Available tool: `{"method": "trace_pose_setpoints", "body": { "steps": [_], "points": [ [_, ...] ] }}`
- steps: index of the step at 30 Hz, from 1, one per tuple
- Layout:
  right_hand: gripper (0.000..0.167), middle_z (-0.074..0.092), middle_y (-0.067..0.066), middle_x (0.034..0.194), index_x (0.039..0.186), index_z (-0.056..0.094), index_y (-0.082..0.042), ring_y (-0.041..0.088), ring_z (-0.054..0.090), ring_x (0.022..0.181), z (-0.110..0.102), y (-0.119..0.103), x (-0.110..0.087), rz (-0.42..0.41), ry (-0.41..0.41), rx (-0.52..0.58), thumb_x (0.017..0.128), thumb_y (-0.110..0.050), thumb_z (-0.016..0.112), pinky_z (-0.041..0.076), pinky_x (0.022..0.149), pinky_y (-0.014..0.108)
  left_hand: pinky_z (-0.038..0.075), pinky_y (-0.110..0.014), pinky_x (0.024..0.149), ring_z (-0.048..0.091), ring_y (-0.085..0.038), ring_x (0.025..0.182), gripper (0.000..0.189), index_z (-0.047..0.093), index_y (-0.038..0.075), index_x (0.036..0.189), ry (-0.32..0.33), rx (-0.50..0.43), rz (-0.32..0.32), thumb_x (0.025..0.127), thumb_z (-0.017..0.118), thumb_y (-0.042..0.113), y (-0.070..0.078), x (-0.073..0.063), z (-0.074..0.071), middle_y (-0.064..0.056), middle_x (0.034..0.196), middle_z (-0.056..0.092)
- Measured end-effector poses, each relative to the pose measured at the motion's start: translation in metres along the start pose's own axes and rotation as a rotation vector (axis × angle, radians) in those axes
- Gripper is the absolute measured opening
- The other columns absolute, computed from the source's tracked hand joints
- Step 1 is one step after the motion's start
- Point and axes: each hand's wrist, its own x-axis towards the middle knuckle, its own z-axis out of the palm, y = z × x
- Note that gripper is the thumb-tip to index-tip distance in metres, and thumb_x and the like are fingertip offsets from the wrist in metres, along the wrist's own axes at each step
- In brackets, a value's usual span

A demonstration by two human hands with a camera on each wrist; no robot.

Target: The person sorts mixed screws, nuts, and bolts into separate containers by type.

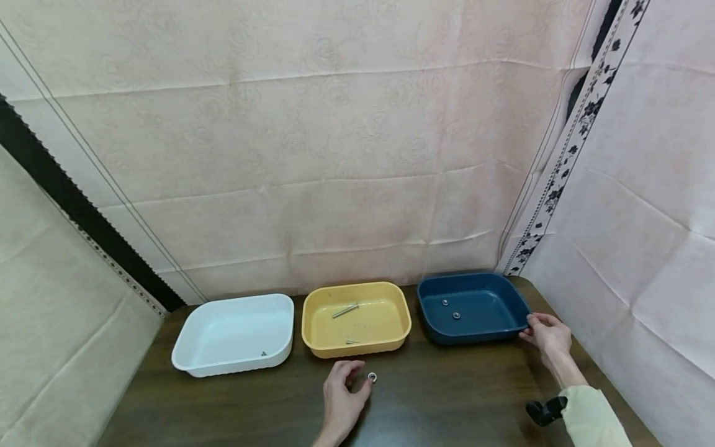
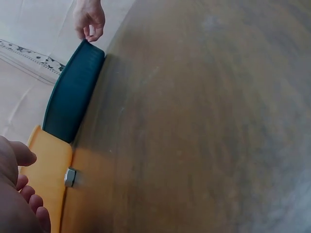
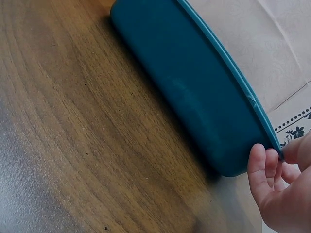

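Observation:
My left hand (image 1: 343, 397) is over the table just in front of the yellow tray, thumb and fingers spread with a gap between them. Beside its thumb tip is a metal hex nut (image 1: 372, 377); in the left wrist view the nut (image 2: 70, 177) appears apart from the fingers. My right hand (image 1: 548, 338) pinches the near right corner of the blue tray (image 1: 475, 338) between thumb and fingers. That grip on the rim also shows in the right wrist view, where the hand (image 3: 284, 182) is at the lower right. Two nuts (image 1: 456, 315) lie inside the blue tray.
A yellow tray (image 1: 357, 349) in the middle holds a long bolt (image 1: 346, 310) and smaller metal pieces (image 1: 352, 342). At left, a white tray (image 1: 234, 366) contains a tiny metal piece (image 1: 264, 354). Pale cloth walls (image 1: 357, 211) surround the brown wooden table (image 1: 441, 397).

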Motion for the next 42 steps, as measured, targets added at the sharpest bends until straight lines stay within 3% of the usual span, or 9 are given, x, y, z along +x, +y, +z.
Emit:
{"method": "trace_pose_setpoints", "body": {
  "steps": [7, 14, 24, 34, 42],
  "points": [
    [0.035, 0.053, 0.011, 0.091, 0.131, 0.048, 0.01, 0.009, 0.06, 0.063, 0.0, 0.002, 0.0, 0.001, 0.004, -0.002, 0.103, -0.01, 0.052, 0.061, 0.066, 0.029, 0.053, -0.028, 0.061, 0.061, -0.024, 0.075, 0.032, 0.074, 0.003, 0.097, 0.012, -0.005, 0.042, 0.068, 0.085, -0.007, -0.006, -0.002, 0.004, -0.007, 0.091, 0.066],
    [0.034, 0.053, 0.011, 0.09, 0.13, 0.047, 0.01, 0.009, 0.061, 0.062, 0.002, 0.001, 0.0, -0.002, 0.006, 0.022, 0.103, -0.009, 0.053, 0.061, 0.064, 0.028, 0.052, -0.025, 0.063, 0.06, -0.022, 0.08, 0.032, 0.074, 0.004, 0.097, -0.007, 0.011, 0.009, 0.069, 0.085, -0.005, -0.006, 0.001, 0.008, -0.005, 0.092, 0.065],
    [0.033, 0.054, 0.006, 0.083, 0.129, 0.048, 0.011, 0.008, 0.06, 0.06, 0.003, 0.001, 0.0, -0.023, 0.006, 0.037, 0.102, -0.007, 0.054, 0.06, 0.062, 0.028, 0.053, -0.026, 0.063, 0.061, -0.023, 0.08, 0.034, 0.074, 0.003, 0.097, -0.021, -0.001, 0.012, 0.067, 0.085, -0.008, -0.008, 0.001, 0.014, -0.002, 0.092, 0.064],
    [0.029, 0.056, 0.003, 0.083, 0.126, 0.049, 0.011, 0.008, 0.06, 0.06, 0.003, 0.002, -0.001, -0.033, 0.004, 0.045, 0.101, -0.004, 0.053, 0.061, 0.062, 0.028, 0.053, -0.026, 0.065, 0.059, -0.02, 0.082, 0.035, 0.074, 0.003, 0.097, -0.05, 0.064, 0.002, 0.065, 0.086, -0.007, -0.012, 0.001, 0.018, 0.002, 0.092, 0.063],
    [0.03, 0.056, 0.004, 0.083, 0.126, 0.049, 0.011, 0.008, 0.06, 0.06, 0.001, 0.002, -0.001, -0.032, 0.003, 0.049, 0.101, -0.004, 0.053, 0.061, 0.062, 0.028, 0.05, -0.024, 0.064, 0.056, -0.016, 0.077, 0.034, 0.073, 0.003, 0.093, -0.055, 0.135, 0.047, 0.064, 0.086, -0.007, -0.017, 0.0, 0.021, 0.001, 0.088, 0.062]
  ]
}}
